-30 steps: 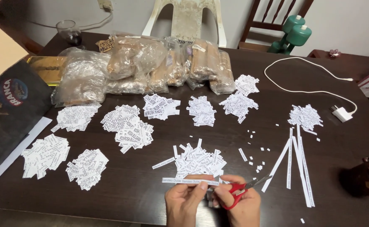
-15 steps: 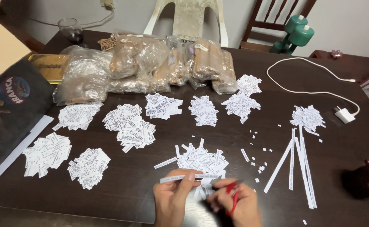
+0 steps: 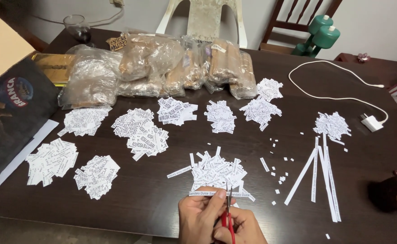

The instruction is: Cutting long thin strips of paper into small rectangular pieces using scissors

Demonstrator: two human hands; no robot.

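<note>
My left hand [image 3: 201,219] pinches a long printed paper strip [image 3: 204,193] at the near edge of the dark table [image 3: 153,199]. My right hand [image 3: 240,228] grips red-handled scissors [image 3: 228,208] with the blades pointing away from me, right at the strip. Just beyond the strip lies a heap of cut paper labels [image 3: 216,169]. Both hands are close together, low in the head view, and the scissor handles are partly hidden by my fingers.
Several piles of cut labels [image 3: 139,131] are spread across the table. Uncut paper strips [image 3: 320,176] lie at the right. Clear bags of brown sticks [image 3: 162,68] sit at the back, a white charger cable [image 3: 343,97] at far right, a dark box [image 3: 13,108] at left.
The scissors have swung from lying sideways near my right hand to pointing upright at the strip. My hands have shifted slightly left and lower in view.
</note>
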